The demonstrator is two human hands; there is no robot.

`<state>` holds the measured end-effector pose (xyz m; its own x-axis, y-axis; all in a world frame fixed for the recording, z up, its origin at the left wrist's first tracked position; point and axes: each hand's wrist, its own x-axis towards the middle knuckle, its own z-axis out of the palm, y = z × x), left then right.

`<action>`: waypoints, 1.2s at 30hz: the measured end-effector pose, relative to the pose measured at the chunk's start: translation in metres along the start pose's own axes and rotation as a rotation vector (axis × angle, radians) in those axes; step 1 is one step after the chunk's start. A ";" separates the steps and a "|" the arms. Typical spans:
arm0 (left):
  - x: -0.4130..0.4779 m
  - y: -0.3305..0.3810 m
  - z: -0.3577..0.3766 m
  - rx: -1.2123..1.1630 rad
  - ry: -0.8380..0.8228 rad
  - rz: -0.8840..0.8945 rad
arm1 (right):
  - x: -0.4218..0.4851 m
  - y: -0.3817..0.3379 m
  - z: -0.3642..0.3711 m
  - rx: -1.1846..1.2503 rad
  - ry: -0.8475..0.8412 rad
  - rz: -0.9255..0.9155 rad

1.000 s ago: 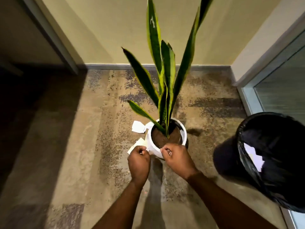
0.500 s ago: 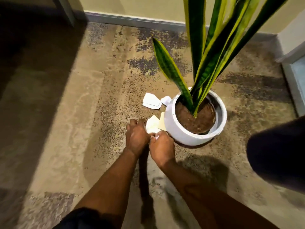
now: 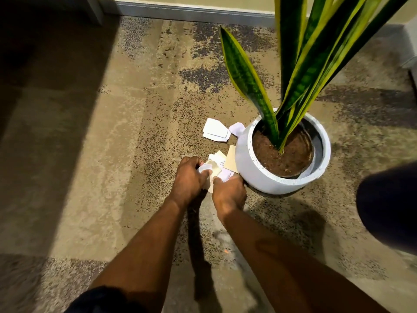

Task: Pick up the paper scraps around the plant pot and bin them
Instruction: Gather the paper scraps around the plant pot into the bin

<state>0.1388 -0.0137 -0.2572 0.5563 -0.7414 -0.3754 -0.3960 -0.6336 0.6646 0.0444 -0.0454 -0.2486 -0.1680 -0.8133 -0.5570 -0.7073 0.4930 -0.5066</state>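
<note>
A white round plant pot [image 3: 252,168] with brown soil and tall green-yellow leaves stands on the carpet. Paper scraps [image 3: 220,162] lie in a small pile against its left side. My left hand [image 3: 189,177] is curled on a white crumpled scrap at the pile's left edge. My right hand [image 3: 229,192] pinches a white scrap at the pile's near edge, right beside the pot. Farther back, two more white scraps [image 3: 214,132] lie flat on the carpet to the left of the pot.
A dark rounded shape, likely the black bin [image 3: 388,208], fills the right edge. A grey skirting board [image 3: 191,12] and wall run along the back. Mottled brown carpet [image 3: 112,154] spreads left, with dark shadow at far left.
The camera has dropped closer to the floor and the bin has slid mostly out of view. Both hands moved from the pot's front rim down onto the scrap pile and closed on paper.
</note>
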 end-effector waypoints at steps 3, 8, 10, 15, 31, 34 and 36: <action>0.002 0.001 -0.001 -0.023 -0.030 -0.031 | 0.003 -0.004 0.006 0.057 0.004 0.091; 0.005 -0.001 0.000 -0.026 -0.034 -0.028 | 0.006 -0.004 0.006 0.117 0.003 0.106; 0.005 -0.003 -0.001 -0.055 -0.041 -0.035 | 0.004 -0.002 0.005 0.192 -0.007 0.085; 0.001 -0.001 -0.009 -0.203 -0.083 -0.089 | -0.002 0.002 -0.010 0.306 -0.037 0.087; -0.109 0.059 -0.056 -0.627 0.096 -0.327 | -0.070 -0.008 -0.111 0.453 -0.171 0.109; -0.130 0.096 -0.070 -0.718 0.073 -0.290 | -0.076 -0.007 -0.151 0.326 -0.174 0.061; -0.142 0.126 -0.076 -0.721 0.051 -0.252 | -0.082 -0.017 -0.193 0.332 -0.194 0.010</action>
<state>0.0652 0.0284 -0.0710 0.6065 -0.5711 -0.5531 0.3127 -0.4682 0.8264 -0.0622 -0.0470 -0.0670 -0.0177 -0.7502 -0.6609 -0.4398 0.5995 -0.6687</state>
